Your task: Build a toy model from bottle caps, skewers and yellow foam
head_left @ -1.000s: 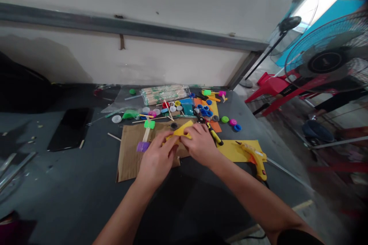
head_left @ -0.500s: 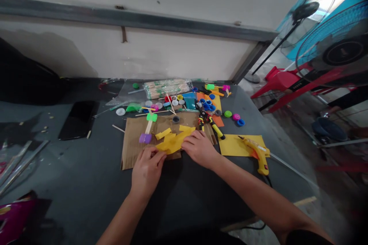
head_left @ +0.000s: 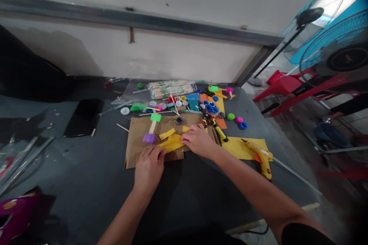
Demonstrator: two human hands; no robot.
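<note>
A strip of yellow paper (head_left: 171,143) stretches between my two hands over a piece of brown cardboard (head_left: 135,151). My left hand (head_left: 149,162) is closed on the strip's left end, its fingertips pinched. On the right end my right hand (head_left: 198,141) grips with bent fingers, hiding that part. A smaller yellow piece (head_left: 167,134) lies just behind the strip. To the left on the cardboard is a small build of wooden sticks with a green cap (head_left: 156,117) and a purple cap (head_left: 149,138). Pliers with yellow and black handles (head_left: 214,124) rest behind my right hand.
A yellow glue gun (head_left: 260,157) lies on a yellow sheet (head_left: 234,147) at right. Bottle caps (head_left: 211,106) and a bag of wooden sticks (head_left: 172,89) sit at the back. A black phone (head_left: 83,118) lies left; a fan (head_left: 345,57) stands beyond the table.
The view has shifted slightly, moving the scene a little to the right. Both hands keep hold of the yellow paper; less of it shows, and its right part is more covered by my right hand.
</note>
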